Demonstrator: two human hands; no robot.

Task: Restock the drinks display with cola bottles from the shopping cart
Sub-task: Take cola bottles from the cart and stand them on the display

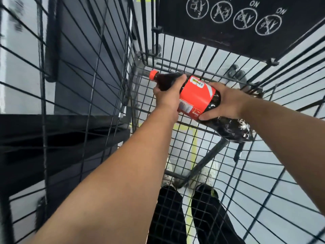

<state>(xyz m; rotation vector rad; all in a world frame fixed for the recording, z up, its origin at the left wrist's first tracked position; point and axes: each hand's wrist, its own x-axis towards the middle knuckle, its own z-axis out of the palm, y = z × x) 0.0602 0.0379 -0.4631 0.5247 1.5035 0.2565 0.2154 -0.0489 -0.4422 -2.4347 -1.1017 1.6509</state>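
Note:
A large cola bottle (197,97) with a red label and red cap lies on its side low inside the black wire shopping cart (175,138), cap pointing to the far left. My left hand (168,94) is wrapped around its dark neck end. My right hand (226,101) grips the body just past the label. The bottle's base sticks out to the right of my right hand. No other bottle shows in the cart.
The cart's wire walls rise on all sides, close around both forearms. A black child-seat flap (237,29) with white warning icons stands at the far end. Dark shelving (79,67) lies left of the cart. My legs and white shoes show through the mesh floor.

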